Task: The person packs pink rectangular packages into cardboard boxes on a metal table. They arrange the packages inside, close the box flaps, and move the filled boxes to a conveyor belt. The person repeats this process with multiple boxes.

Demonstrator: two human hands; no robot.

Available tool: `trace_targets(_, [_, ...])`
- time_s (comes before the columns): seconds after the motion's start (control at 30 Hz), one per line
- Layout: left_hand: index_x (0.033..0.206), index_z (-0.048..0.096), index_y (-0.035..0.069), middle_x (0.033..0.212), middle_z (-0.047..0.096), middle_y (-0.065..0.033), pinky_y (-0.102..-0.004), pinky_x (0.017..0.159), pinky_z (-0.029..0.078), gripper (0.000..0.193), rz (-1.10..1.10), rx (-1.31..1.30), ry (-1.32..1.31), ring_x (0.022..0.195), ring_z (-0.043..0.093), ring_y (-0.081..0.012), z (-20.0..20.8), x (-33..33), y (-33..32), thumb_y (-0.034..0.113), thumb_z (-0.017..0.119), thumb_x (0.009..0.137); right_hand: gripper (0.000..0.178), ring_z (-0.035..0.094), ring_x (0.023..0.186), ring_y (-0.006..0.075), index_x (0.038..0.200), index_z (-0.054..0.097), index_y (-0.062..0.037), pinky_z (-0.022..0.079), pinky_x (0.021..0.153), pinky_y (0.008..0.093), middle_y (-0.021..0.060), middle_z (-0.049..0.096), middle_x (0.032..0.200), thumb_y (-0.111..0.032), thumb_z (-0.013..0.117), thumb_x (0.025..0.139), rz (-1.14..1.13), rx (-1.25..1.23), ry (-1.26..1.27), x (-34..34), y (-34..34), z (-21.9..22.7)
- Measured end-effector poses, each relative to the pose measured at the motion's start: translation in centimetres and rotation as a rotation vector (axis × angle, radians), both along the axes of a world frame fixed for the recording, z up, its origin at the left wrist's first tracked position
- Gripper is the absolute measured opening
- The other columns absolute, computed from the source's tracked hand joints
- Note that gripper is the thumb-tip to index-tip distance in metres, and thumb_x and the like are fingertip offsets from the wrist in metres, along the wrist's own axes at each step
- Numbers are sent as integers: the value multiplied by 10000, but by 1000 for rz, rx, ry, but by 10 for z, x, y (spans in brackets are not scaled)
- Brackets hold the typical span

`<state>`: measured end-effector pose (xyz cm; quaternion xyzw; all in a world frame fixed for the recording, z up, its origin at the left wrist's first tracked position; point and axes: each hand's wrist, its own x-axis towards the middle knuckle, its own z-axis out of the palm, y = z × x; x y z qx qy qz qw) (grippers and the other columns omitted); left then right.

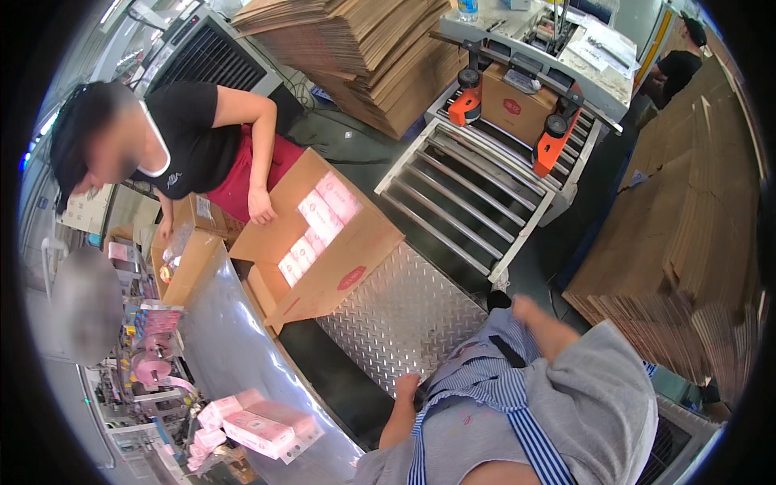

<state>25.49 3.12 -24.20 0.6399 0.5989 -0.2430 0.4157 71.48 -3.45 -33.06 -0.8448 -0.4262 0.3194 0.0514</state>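
Note:
My left hand (406, 386) hangs low in front of my striped apron, over the edge of the diamond-plate metal platform (396, 311); its fingers are too small and turned away to read. My right hand (525, 311) is down by my thigh, fingers hidden. An open cardboard carton (360, 255) rests tilted between the metal table and the platform, with several pink-and-white packs (323, 214) stacked inside. A co-worker's hand (261, 206) lies at the carton's far edge. More pink packs (263, 428) lie in a heap on the shiny metal table (230, 356), left of my left hand.
A roller conveyor (461, 198) leads to a taping machine with orange parts (551, 149) and a closed carton (513, 105) in it. Flattened cardboard is stacked at the back (364, 56) and right (671, 234). Another open carton (194, 250) stands by the co-worker (190, 129).

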Motion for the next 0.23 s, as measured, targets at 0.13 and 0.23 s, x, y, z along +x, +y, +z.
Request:
trace_targets(0.13, [862,703,62,904,670,-199,-454,756,499,326,-282,225,97,888,642,-370,-46,-69,-48,295,483,803,272,658,828,310,868,699,-48,519,741,417,169,685,893,-244,560,742,321,-232,25,-100,-75,16])
trace_targets(0.23, [898,706,64,947,660,-226,-457,821,489,340,-442,75,18,929,638,-360,-12,-41,-39,319,500,808,274,660,853,303,912,707,-102,507,760,445,183,674,901,-260,524,783,269,-324,317,-77,-68,36])
